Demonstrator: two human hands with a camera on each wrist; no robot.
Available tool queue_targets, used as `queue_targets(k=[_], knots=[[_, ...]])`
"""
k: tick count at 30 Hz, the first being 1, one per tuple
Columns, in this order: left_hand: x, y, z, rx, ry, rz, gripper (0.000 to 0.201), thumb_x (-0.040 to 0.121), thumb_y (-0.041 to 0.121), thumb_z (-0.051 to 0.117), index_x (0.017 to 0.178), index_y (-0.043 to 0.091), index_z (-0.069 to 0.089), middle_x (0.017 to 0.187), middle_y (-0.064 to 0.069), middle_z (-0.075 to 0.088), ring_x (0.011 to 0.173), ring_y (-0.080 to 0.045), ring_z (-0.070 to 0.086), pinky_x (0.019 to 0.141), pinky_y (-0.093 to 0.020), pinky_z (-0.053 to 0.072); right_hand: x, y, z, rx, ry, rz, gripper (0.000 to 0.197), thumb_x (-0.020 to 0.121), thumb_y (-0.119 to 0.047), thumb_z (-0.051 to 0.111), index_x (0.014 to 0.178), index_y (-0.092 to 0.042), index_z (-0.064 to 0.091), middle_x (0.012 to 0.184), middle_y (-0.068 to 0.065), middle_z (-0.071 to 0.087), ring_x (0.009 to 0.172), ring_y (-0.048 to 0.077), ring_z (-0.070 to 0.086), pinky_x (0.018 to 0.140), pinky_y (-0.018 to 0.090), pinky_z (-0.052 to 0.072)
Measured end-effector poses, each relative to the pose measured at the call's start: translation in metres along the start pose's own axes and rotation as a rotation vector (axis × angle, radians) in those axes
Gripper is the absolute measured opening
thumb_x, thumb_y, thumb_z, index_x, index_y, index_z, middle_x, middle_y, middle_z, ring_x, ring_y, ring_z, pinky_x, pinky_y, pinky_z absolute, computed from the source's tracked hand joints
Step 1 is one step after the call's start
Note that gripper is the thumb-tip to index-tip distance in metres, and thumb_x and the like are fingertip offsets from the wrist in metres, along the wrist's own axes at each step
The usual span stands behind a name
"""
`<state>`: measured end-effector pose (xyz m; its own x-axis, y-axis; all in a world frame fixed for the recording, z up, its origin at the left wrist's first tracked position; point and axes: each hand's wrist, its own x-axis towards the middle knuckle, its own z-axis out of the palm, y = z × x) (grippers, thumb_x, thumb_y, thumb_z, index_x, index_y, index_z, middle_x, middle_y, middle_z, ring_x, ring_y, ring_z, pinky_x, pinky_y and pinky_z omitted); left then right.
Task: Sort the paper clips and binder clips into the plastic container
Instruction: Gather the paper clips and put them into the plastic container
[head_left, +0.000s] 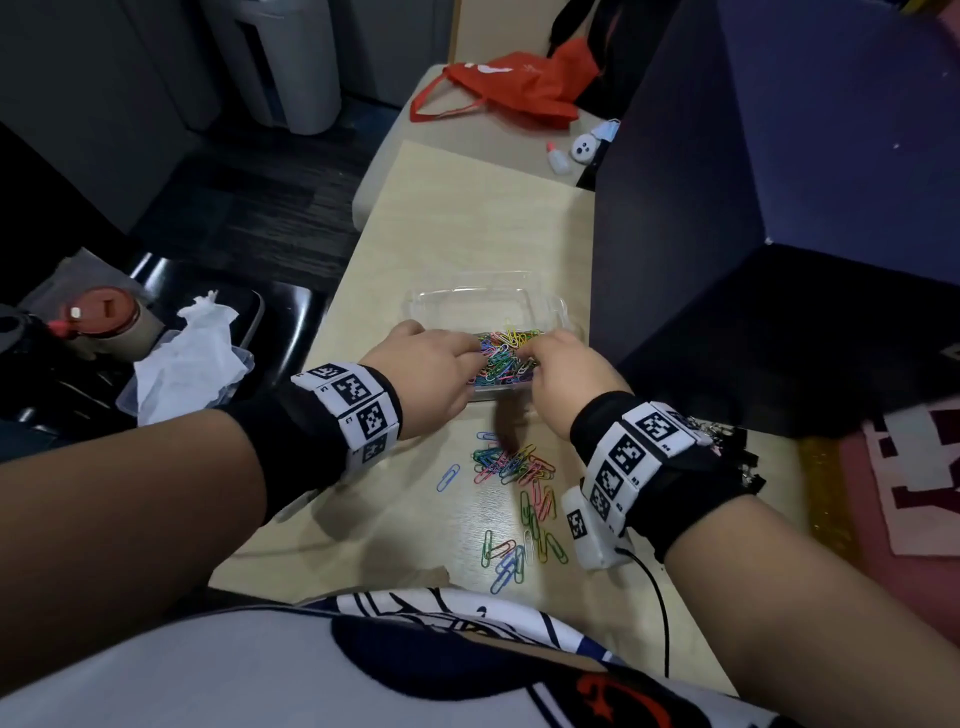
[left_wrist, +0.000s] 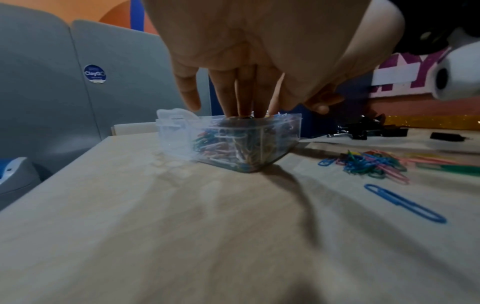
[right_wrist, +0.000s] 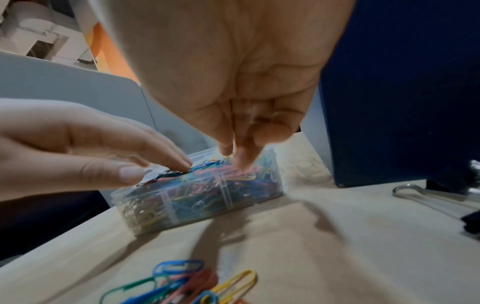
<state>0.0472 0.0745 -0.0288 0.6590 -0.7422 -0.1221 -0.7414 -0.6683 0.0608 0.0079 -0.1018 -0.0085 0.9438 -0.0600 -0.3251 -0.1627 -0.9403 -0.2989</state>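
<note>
A clear plastic container (head_left: 498, 391) (left_wrist: 285, 131) (right_wrist: 197, 207) sits mid-table, its lid (head_left: 483, 304) open on the far side. It holds a heap of coloured paper clips (head_left: 506, 358). My left hand (head_left: 478, 358) (left_wrist: 241, 111) (right_wrist: 166, 162) presses straight fingers onto the heap. My right hand (head_left: 524, 356) (right_wrist: 233, 156) reaches in from the right, thumb and fingertips bunched in the clips, blurred. Loose paper clips (head_left: 511, 465) (left_wrist: 369, 164) (right_wrist: 182, 288) lie nearer me. Black binder clips (head_left: 740, 457) (left_wrist: 363, 131) (right_wrist: 441, 201) lie at the right.
A single blue clip (head_left: 448, 477) (left_wrist: 405, 203) lies left of the loose pile. A dark blue box (head_left: 779, 208) stands close on the right of the container. A red bag (head_left: 509, 88) and a small bottle (head_left: 558, 161) lie at the far end. Tissue (head_left: 187, 358) lies beyond the table's left edge.
</note>
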Motion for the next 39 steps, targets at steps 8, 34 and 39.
queue_targets(k=[8, 34, 39], knots=[[-0.005, -0.002, 0.007, -0.03, -0.012, -0.039, 0.046, 0.096, 0.04, 0.04, 0.137, 0.019, 0.044, 0.144, 0.002, 0.042, 0.124, -0.021, 0.049, 0.104, -0.04, 0.031, -0.012, 0.002, 0.012, 0.012, -0.033, -0.011, 0.037, 0.091, -0.006, 0.039, 0.119, -0.023, 0.056, 0.128, 0.001, 0.046, 0.11, 0.027, 0.053, 0.094, 0.037, 0.045], [-0.022, 0.035, 0.023, -0.034, -0.338, 0.043, 0.021, 0.092, 0.02, 0.049, 0.112, 0.02, 0.057, 0.112, -0.006, 0.058, 0.103, -0.029, 0.057, 0.081, -0.034, 0.048, -0.099, 0.023, 0.052, -0.169, -0.296, 0.078, 0.084, 0.062, -0.047, 0.079, 0.129, -0.028, 0.033, 0.123, 0.003, 0.03, 0.112, 0.027, 0.048, 0.093, 0.043, 0.048], [-0.024, 0.038, 0.025, -0.007, -0.325, -0.031, 0.017, 0.091, 0.014, 0.046, 0.104, 0.017, 0.055, 0.104, -0.008, 0.061, 0.096, -0.029, 0.059, 0.074, -0.035, 0.047, -0.097, 0.013, 0.065, 0.015, -0.229, -0.023, 0.064, 0.075, -0.032, 0.073, 0.13, -0.026, 0.042, 0.121, 0.005, 0.033, 0.107, 0.028, 0.052, 0.096, 0.037, 0.046]])
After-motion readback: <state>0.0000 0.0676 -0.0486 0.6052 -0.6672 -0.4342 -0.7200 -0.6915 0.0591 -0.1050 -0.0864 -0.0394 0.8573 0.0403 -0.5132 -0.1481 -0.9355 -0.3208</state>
